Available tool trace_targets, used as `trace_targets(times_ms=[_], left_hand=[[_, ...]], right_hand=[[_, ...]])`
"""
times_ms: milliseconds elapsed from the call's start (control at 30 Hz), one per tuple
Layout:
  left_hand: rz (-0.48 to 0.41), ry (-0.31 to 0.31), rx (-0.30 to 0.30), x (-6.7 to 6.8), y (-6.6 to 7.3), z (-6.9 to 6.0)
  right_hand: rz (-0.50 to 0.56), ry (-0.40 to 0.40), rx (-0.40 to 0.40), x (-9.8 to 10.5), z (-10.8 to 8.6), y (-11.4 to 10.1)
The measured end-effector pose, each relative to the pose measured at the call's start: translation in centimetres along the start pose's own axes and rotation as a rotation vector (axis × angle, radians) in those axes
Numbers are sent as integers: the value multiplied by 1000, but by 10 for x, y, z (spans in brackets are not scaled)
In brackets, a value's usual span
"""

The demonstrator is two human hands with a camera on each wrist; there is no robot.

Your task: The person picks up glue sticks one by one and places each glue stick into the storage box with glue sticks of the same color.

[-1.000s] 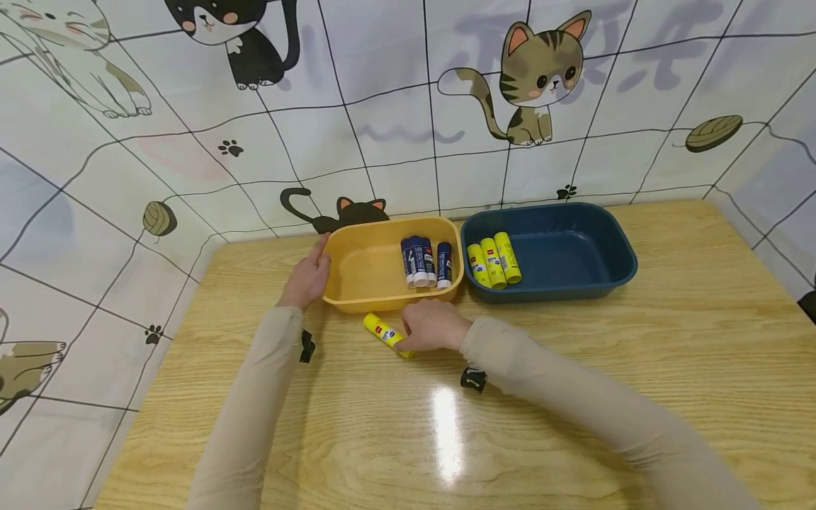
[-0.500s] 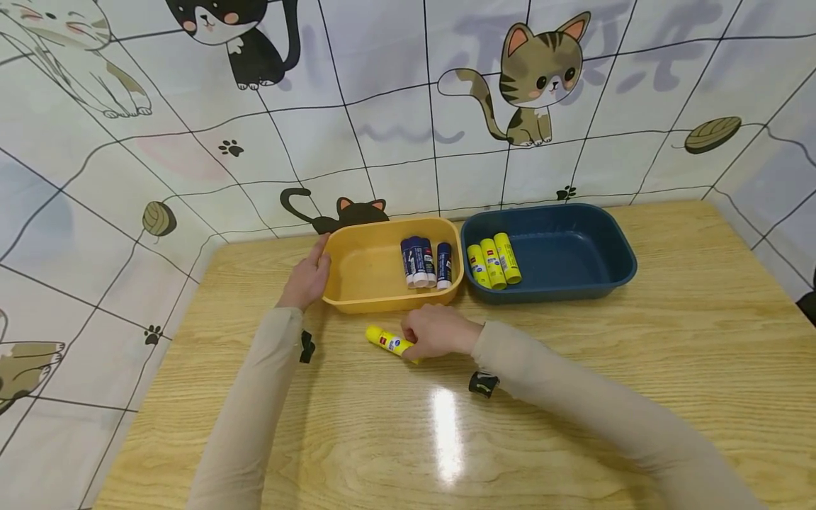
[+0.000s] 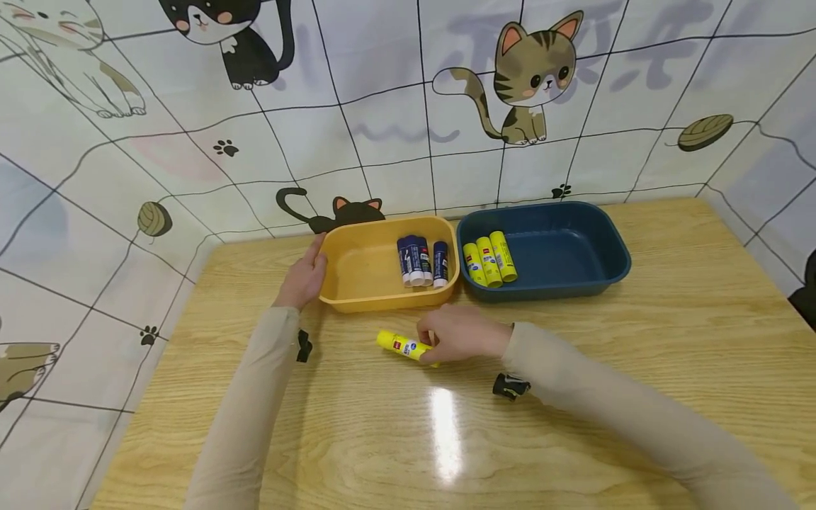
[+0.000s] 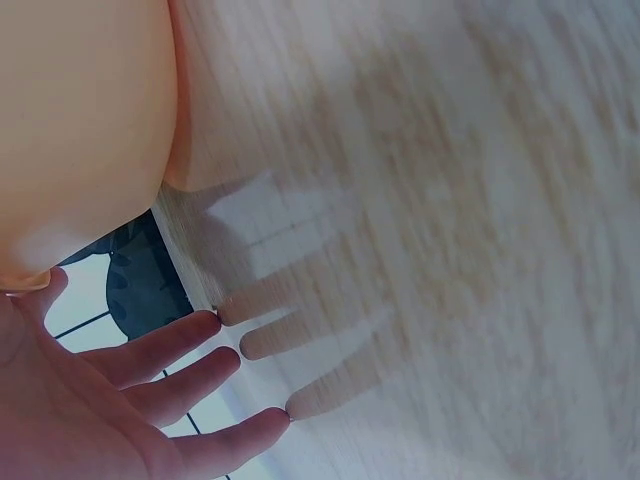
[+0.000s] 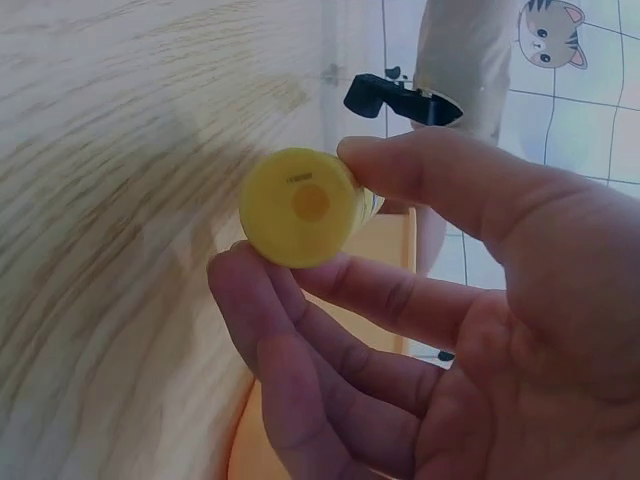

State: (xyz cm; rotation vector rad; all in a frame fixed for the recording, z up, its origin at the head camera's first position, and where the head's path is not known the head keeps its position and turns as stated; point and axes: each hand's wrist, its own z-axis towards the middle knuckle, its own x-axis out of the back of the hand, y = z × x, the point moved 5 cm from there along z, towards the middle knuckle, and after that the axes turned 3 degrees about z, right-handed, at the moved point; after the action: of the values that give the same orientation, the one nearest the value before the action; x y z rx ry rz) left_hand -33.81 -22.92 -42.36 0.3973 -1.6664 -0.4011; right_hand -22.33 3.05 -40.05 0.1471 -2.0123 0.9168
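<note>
My right hand (image 3: 462, 333) pinches one end of a yellow glue stick (image 3: 403, 345) between thumb and fingers, in front of the yellow bin. In the right wrist view the round end of that glue stick (image 5: 300, 208) faces the camera. My left hand (image 3: 304, 278) rests at the left end of the yellow bin (image 3: 357, 306). The left wrist view shows this hand (image 4: 150, 400) with its fingers fairly straight, their tips at the table, beside the bin wall (image 4: 80, 120). Several dark blue glue sticks (image 3: 416, 262) stand together at the bin's right end.
A dark blue bin (image 3: 574, 283) adjoins the yellow one on the right, with three yellow glue sticks (image 3: 489, 262) leaning at its left end. Both stand at the back of the wooden table (image 3: 357, 425), close to a cat-patterned sheet (image 3: 382, 85).
My right hand has moved to the right and slightly toward me with the yellow glue stick, which has turned closer to level across the view. The left hand stays at the bin.
</note>
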Motion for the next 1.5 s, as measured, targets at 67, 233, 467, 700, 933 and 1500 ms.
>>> trace_targets(times_ms=[67,233,467,700,933,1500], left_hand=[[-1,0,-2,0,1,0],[-3,-5,-4,1,2,-1],[8,-17,6,1,1,-2],[-2,-14,3,2,1,-1],[8,-12,-11,0,-1,1],[18,-25,-11,0,-1,1]], right_hand=[[8,2,-7,4,-5,2],[21,27,2,17,-19,7],[16,88,2,35,-36,13],[6,126,-44,55,-51,18],[-35,182,-128,82,-65,33],[-91,207,-304,121,-71,86]])
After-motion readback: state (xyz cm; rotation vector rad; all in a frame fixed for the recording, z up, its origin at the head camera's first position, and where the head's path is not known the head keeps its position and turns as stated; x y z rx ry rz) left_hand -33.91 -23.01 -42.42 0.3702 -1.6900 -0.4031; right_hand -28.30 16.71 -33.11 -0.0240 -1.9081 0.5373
